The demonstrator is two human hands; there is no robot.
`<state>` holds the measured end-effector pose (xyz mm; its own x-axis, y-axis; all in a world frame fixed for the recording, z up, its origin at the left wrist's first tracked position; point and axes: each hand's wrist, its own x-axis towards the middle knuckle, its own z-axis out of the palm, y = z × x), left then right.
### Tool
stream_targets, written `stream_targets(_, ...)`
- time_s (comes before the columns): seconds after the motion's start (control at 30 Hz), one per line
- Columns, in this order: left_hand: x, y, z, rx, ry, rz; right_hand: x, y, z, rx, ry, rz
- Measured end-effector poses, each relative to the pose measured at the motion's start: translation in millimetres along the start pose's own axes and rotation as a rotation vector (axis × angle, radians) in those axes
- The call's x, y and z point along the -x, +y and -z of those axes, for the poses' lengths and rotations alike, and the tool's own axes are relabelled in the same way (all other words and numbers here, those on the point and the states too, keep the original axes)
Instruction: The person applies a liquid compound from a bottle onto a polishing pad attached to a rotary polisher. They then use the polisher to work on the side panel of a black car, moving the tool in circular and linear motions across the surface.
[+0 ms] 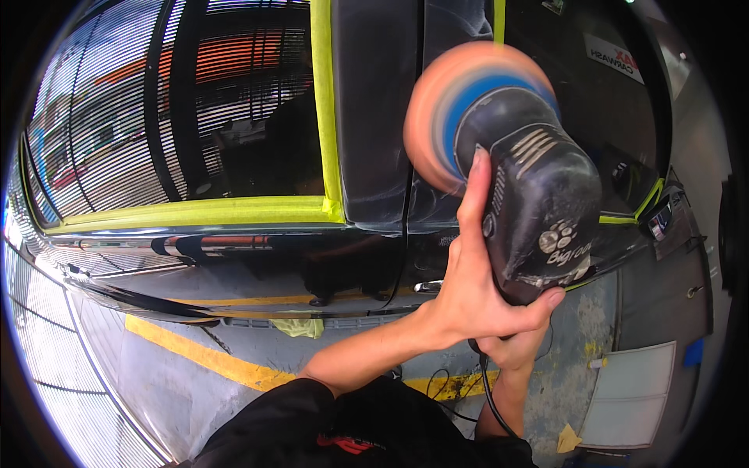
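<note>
Both hands hold a black BigFoot polisher [544, 193], tilted toward the side of a black car. My left hand [468, 281] grips its body, the index finger stretched along the housing toward the head. Lower down, my right hand [515, 348] is wrapped around the rear end, largely hidden behind my left hand and the tool. The orange foam pad [424, 117] is blurred as if spinning and lies over the dark door pillar [374, 117], where whitish smears show. Yellow-green masking tape [325, 117] borders the pillar and the side window [246, 117].
A black power cord [488, 392] hangs from the polisher beside my right forearm, with loops on the floor. A yellow-green cloth [298, 327] lies below the car's sill. The chrome door handle [429, 286] is near my left wrist. A white panel [629, 398] stands at right.
</note>
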<state>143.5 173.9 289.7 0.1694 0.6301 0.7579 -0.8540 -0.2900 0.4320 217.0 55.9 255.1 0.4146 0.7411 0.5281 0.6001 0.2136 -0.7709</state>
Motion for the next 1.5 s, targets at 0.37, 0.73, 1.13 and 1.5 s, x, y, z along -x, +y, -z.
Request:
stream_targets(0.37,-1.6,-0.6,-3.4,-0.089,-0.03,-0.036,0.1,7.5,8.3,0.054,-0.021,0.141)
stream_targets(0.73,-2.9,2.0,-6.3,-0.012,0.004,0.032,-2.6,1.0,9.9,0.035,0.027,0.059)
stream_targets(1.13,0.3,6.0,-5.2,-0.034,-0.042,0.058,5.7,-15.8,2.5,0.018,0.077,-0.045)
stream_targets(1.5,1.2,4.4,-5.6,-0.053,-0.031,0.04,10.0,-16.2,10.7,0.054,0.041,-0.047)
